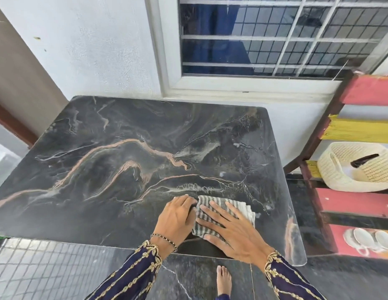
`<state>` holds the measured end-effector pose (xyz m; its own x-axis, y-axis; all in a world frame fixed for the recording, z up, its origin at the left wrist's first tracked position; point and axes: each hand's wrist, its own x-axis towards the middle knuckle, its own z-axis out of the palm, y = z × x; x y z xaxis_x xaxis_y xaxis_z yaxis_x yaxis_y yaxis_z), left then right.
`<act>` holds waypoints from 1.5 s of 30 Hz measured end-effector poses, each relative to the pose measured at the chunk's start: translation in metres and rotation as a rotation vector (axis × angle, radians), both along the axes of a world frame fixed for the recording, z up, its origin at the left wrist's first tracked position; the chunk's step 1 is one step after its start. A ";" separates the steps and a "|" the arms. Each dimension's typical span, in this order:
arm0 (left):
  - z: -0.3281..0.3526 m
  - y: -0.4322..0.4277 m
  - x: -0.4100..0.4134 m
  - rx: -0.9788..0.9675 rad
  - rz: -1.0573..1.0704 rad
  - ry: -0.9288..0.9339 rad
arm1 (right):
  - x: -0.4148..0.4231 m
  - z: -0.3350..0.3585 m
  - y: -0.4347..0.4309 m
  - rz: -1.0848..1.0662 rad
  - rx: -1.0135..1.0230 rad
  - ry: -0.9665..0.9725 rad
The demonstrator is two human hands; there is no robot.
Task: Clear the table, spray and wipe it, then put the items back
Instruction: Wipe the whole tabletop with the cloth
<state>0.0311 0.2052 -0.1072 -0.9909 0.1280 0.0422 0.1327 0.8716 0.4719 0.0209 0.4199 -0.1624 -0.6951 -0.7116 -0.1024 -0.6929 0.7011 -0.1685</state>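
A dark marble table (pixel 106 161) with pinkish veins fills the middle of the view; wet streaks and small foam spots shine on its right half. A folded grey-and-white striped cloth (pixel 236 207) lies near the table's front right edge. My right hand (pixel 232 232) lies flat on top of the cloth with the fingers spread. My left hand (pixel 177 217) rests beside the cloth's left edge, its fingertips curled onto that edge. Nothing else stands on the table.
A red and yellow wooden shelf rack (pixel 362 131) stands right of the table, holding a cream woven basket (pixel 340 169) and white cups (pixel 366 237). A barred window (pixel 275 35) and white wall are behind. My bare foot (pixel 223 280) is on the dark tiled floor.
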 end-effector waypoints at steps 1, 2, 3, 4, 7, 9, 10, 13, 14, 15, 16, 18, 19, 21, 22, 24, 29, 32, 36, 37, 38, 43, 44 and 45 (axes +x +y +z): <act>0.000 0.004 -0.004 0.003 -0.006 -0.003 | -0.009 0.000 0.002 0.005 0.003 -0.005; -0.001 0.009 -0.010 0.005 -0.017 0.001 | -0.022 0.000 0.004 0.007 0.011 -0.007; -0.001 0.014 -0.014 0.006 -0.031 0.005 | -0.033 0.000 0.005 0.003 0.015 -0.002; -0.001 0.018 -0.020 0.006 -0.049 0.015 | -0.045 0.000 0.005 0.006 0.015 -0.003; -0.006 0.036 -0.043 -0.019 -0.112 0.032 | -0.085 -0.001 0.011 0.000 0.015 -0.007; -0.009 0.045 -0.060 -0.034 -0.136 0.000 | -0.113 0.001 0.014 -0.002 0.015 0.002; -0.013 0.049 -0.073 -0.038 -0.144 -0.016 | -0.131 0.002 0.016 -0.006 0.019 -0.002; -0.019 0.056 -0.112 -0.061 -0.135 -0.005 | -0.177 0.006 0.019 -0.002 0.020 -0.001; -0.019 0.058 -0.125 -0.073 -0.128 -0.008 | -0.191 0.007 0.020 0.004 0.018 0.001; -0.020 0.060 -0.142 -0.076 -0.119 -0.013 | -0.209 0.007 0.021 0.001 0.019 0.003; -0.020 0.061 -0.155 -0.081 -0.109 -0.014 | -0.221 0.006 0.021 -0.002 0.015 0.007; -0.022 0.063 -0.188 -0.086 -0.088 -0.004 | -0.254 0.003 0.023 0.001 0.008 0.013; -0.022 0.064 -0.202 -0.093 -0.081 -0.004 | -0.268 0.002 0.023 0.008 0.001 0.016; -0.023 0.064 -0.235 -0.099 -0.067 -0.023 | -0.302 0.000 0.024 0.013 -0.004 0.023; -0.023 0.065 -0.250 -0.101 -0.062 -0.031 | -0.319 -0.001 0.023 0.012 -0.001 0.023; -0.021 0.066 -0.276 -0.107 -0.048 -0.041 | -0.347 -0.002 0.022 -0.008 0.004 0.031; -0.018 0.066 -0.317 -0.105 0.000 -0.038 | -0.408 -0.008 0.021 -0.014 0.020 0.091; -0.020 0.065 -0.324 -0.093 0.038 -0.032 | -0.432 -0.011 0.020 -0.030 -0.003 0.099; -0.022 0.069 -0.320 -0.094 0.063 -0.058 | -0.446 -0.010 0.019 -0.093 -0.018 0.091; -0.022 0.071 -0.318 -0.097 0.062 -0.061 | -0.444 -0.010 0.019 -0.100 -0.015 0.090; -0.021 0.073 -0.316 -0.102 0.059 -0.060 | -0.442 -0.011 0.019 -0.113 -0.013 0.088; -0.016 0.087 -0.310 -0.100 0.051 -0.048 | -0.430 -0.010 0.042 -0.264 -0.027 0.041; -0.015 0.090 -0.309 -0.097 0.052 -0.046 | -0.428 -0.010 0.052 -0.288 -0.030 0.035; -0.014 0.093 -0.308 -0.092 0.048 -0.043 | -0.426 -0.010 0.065 -0.318 -0.033 0.031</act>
<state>-0.2765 0.2984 -0.1214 -0.9966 0.0814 -0.0097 0.0710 0.9163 0.3941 -0.4052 0.4852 -0.1727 -0.8857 -0.4607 -0.0580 -0.4450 0.8778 -0.1773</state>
